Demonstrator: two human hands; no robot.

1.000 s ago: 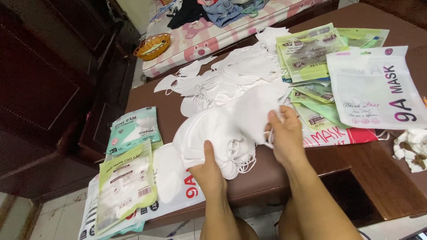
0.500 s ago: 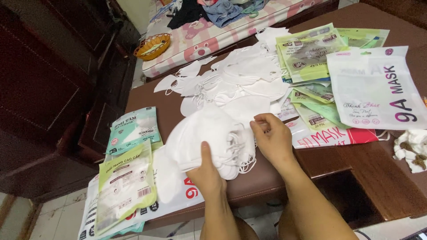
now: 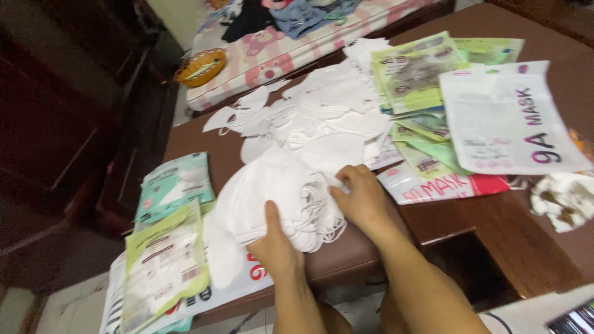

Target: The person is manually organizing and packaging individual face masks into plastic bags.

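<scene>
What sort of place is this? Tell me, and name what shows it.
Probably a room in a home used for packing face masks. A bed with a cartoon-print sheet and heaped clothes stands beside the brown table, where both hands gather a stack of white masks among mask packets.

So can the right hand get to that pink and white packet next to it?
Probably yes. The right hand rests on the stack of white masks, and the pink and white packet lies flat just beside it on the table, nothing between.
</scene>
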